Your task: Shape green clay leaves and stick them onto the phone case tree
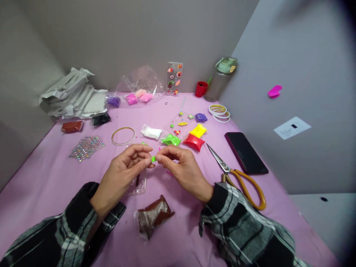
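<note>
A small bright green piece (153, 159) is pinched between the fingertips of my left hand (122, 170) and my right hand (183, 167), above the pink cloth. Under my left hand lies a clear case (141, 185) with a dark strip on it, partly hidden by my fingers. Something pink shows behind and below my right fingers, mostly covered. Just beyond my hands lie a green packet (171, 139), a white packet (151, 132), a red packet (194, 142) and a yellow packet (198, 131). Nearer to me is a brown packet (155, 216).
Scissors (239, 176) and a black phone (246, 152) lie at the right. Tape rolls (219, 112), a red cup (201, 89) and a bottle (221, 79) stand or lie at the back right. At the left are gem stickers (86, 148), a ring (122, 136) and white packages (75, 96).
</note>
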`<state>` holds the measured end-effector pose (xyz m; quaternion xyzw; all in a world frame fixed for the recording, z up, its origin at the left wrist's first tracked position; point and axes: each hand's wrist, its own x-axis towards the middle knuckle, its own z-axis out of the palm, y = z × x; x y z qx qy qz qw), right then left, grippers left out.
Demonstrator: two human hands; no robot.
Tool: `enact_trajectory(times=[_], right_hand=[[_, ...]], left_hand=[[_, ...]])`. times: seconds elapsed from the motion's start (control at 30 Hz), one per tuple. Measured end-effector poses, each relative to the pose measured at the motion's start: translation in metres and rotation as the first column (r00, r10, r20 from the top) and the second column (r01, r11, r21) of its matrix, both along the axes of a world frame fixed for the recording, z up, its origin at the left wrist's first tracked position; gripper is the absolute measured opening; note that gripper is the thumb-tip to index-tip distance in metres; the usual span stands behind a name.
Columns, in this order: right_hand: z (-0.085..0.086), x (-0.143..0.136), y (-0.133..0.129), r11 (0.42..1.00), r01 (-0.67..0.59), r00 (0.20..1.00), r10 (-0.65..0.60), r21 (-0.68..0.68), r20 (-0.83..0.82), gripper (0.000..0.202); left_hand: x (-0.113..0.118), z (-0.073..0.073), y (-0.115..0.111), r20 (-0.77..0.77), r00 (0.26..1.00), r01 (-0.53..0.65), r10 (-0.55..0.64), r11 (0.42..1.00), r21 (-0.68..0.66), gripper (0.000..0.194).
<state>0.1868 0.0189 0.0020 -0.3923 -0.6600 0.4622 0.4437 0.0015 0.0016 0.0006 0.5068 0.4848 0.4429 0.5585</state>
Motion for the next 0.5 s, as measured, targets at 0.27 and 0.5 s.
enact_trajectory(times=[0.27, 0.5], right_hand=[[0.0034, 0.0003, -0.0003, 0.991, -0.099, 0.994, 0.094, -0.086, -0.056, 0.014], [0.0022, 0.0007, 0.0013, 0.99, -0.079, 0.992, 0.067, -0.117, -0.105, 0.013]], left_hand=[[0.0004, 0.0002, -0.001, 0.032, 0.999, -0.002, 0.002, 1.0, 0.008, 0.025], [0.0013, 0.0011, 0.0002, 0.029, 0.999, 0.015, -0.015, 1.0, 0.0, 0.026]])
